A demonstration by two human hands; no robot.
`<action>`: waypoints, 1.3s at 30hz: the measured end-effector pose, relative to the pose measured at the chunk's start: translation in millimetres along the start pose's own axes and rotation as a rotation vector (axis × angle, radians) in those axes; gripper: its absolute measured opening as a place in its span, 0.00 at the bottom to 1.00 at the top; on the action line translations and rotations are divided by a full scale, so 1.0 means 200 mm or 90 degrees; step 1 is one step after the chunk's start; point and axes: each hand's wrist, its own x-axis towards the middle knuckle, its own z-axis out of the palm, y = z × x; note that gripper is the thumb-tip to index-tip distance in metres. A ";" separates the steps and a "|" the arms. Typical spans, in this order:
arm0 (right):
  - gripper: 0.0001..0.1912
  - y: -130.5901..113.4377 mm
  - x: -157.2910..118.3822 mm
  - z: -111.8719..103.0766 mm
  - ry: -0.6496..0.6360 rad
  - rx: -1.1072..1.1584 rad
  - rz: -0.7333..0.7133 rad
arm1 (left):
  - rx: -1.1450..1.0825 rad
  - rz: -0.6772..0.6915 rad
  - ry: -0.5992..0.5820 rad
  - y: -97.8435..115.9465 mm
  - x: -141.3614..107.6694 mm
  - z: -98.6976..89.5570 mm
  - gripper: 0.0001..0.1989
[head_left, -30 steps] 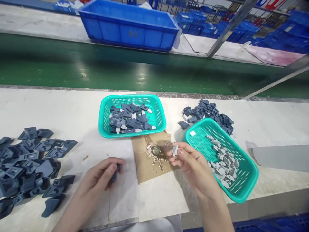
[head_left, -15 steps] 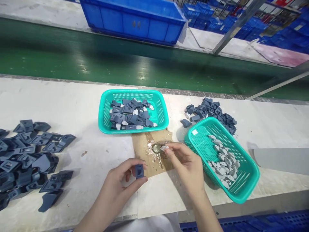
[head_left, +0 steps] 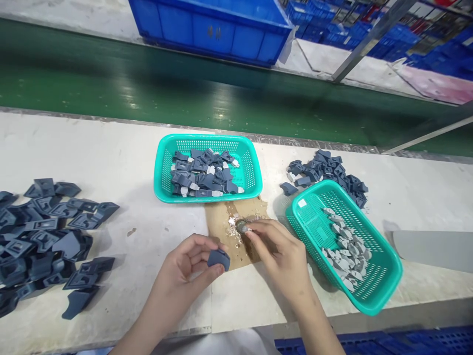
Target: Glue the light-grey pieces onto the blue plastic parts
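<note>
My left hand (head_left: pixel 192 268) pinches a dark blue-grey plastic part (head_left: pixel 219 260) between thumb and fingers, just above the table. Pinched in my right hand (head_left: pixel 279 254) is a small light-grey plastic piece (head_left: pixel 246 228), held at a small round dish (head_left: pixel 241 226). The dish sits on a stained brown cardboard sheet (head_left: pixel 218 217) with wet splashes around it. Beyond my hands, a green basket (head_left: pixel 159 185) holds several dark parts with light-grey ends. To the right, a second green basket (head_left: pixel 373 305) contains loose light-grey pieces (head_left: pixel 347 256).
Dark parts (head_left: pixel 40 246) lie heaped on the table at left. Another dark heap (head_left: pixel 325 170) lies behind the right basket. A green strip (head_left: pixel 111 93) runs past the table's far edge, with a big blue crate (head_left: pixel 214 32) beyond it. A metal post (head_left: pixel 369 44) stands at right.
My right hand has brought the light-grey piece left to the dish, now partly covering it. The dark part in my left hand has turned to show a smooth side. The view has shifted slightly.
</note>
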 end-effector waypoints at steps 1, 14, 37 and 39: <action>0.06 0.00 0.00 0.00 -0.002 -0.006 -0.007 | -0.014 -0.010 -0.007 0.00 0.00 0.00 0.11; 0.06 0.00 -0.01 0.00 0.020 -0.017 -0.031 | -0.095 -0.027 -0.051 -0.01 -0.01 -0.01 0.16; 0.13 -0.18 -0.03 0.04 0.010 0.649 0.300 | 0.293 0.432 0.121 -0.06 -0.03 0.06 0.10; 0.14 -0.19 -0.03 0.04 0.003 0.650 0.304 | 0.318 0.448 0.123 -0.07 -0.03 0.05 0.10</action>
